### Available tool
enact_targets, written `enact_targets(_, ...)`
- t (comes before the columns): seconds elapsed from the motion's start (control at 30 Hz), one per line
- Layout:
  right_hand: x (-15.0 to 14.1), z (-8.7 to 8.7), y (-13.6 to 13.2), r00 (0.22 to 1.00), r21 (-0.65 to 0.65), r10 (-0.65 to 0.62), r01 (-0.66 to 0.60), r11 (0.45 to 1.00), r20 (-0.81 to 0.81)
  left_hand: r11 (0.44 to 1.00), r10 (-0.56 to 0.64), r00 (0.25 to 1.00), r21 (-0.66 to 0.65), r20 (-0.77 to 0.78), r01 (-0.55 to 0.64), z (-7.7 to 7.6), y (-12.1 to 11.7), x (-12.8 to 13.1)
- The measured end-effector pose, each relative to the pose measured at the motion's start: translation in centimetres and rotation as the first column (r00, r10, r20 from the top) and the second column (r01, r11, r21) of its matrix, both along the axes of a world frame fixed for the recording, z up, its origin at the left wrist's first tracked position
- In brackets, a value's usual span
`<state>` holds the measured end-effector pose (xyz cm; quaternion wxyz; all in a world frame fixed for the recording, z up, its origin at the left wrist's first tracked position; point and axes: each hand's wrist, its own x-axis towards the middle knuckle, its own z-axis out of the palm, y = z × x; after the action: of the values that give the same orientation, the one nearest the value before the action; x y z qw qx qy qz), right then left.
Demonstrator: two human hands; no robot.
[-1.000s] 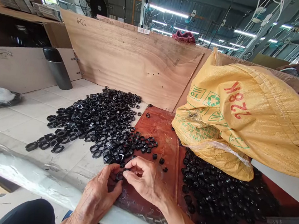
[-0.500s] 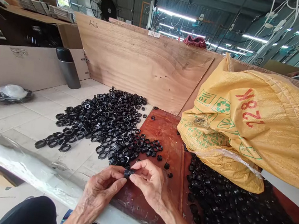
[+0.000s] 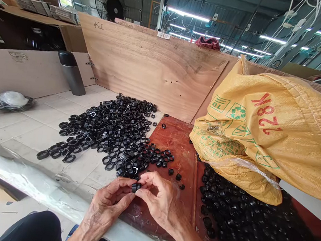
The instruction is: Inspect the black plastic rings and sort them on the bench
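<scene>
Between both hands, over the near edge of the red-brown board, is a small black threaded plastic fitting (image 3: 135, 187). My left hand (image 3: 108, 201) pinches its left side between thumb and fingers. The thumb and fingers of my right hand (image 3: 157, 197) close on its right side. Fingertips cover part of the fitting. Just beyond the hands lies a large heap of black plastic ring nuts (image 3: 115, 131). Several small black pieces (image 3: 178, 176) are scattered right of the heap.
A yellow woven sack (image 3: 264, 128) leans at the right, above a pile of black fittings (image 3: 242, 215). Plywood panels (image 3: 152, 65) wall the table's back. A dark flask (image 3: 72, 73) and a plastic-wrapped white bundle (image 3: 12, 99) stand at the left. A plastic-covered edge (image 3: 40, 184) runs along the front.
The right thumb and fingers have shifted slightly left over the fitting, so less of its threaded end shows. The left hand keeps its pinch. The whole view has shifted a little.
</scene>
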<state>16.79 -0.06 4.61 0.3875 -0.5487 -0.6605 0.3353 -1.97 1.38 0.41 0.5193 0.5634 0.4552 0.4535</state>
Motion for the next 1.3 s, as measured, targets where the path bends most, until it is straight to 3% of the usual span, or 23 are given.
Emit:
enact_targets(0.13,0.0,0.1,-0.1,0.993,0.062,-0.001,-0.006,0.998,0.115,1.0,-0.012,1.0,0.021,-0.02,0.012,0.1,-0.1,0.1)
enact_targets(0.37,0.2,0.6,-0.1,0.97,0.116,0.164,-0.187,0.976,0.178,0.999,-0.039,0.998,0.002,0.04,0.039,-0.1,0.1,-0.3)
enact_targets(0.53,0.3,-0.3,0.2,0.934,0.106,0.058,-0.101,0.989,0.352,0.993,-0.108,0.993,-0.036,0.047,0.11,0.3,-0.3,-0.5)
enact_targets(0.63,0.2,0.0,0.1,0.957,0.1,-0.005,-0.025,0.995,0.291,0.992,-0.112,0.991,-0.045,0.067,0.115,0.5,-0.4,-0.4)
enact_targets(0.8,-0.1,1.3,-0.2,0.983,0.034,0.126,-0.131,0.991,0.137,0.997,-0.057,0.995,-0.052,0.087,0.062,-0.1,-0.2,-0.6)
enact_targets(1.0,-0.9,-0.6,0.2,0.99,-0.127,0.128,-0.135,0.983,-0.063,0.995,-0.02,0.997,-0.093,0.078,0.027,0.0,0.1,-0.2)
enact_targets(1.13,1.0,0.3,1.0,0.987,-0.042,0.043,-0.036,0.998,0.154,0.989,0.073,0.997,-0.123,-0.037,-0.077,0.9,0.2,0.3)
enact_targets(1.23,3.4,1.7,1.3,0.918,-0.145,0.229,-0.191,0.971,0.322,0.993,0.074,0.996,-0.091,-0.057,-0.079,1.2,0.2,0.4)
enact_targets(1.3,4.4,2.1,1.1,0.818,-0.284,0.415,-0.321,0.904,0.397,0.994,0.063,0.997,-0.084,-0.034,-0.066,1.2,0.3,0.3)
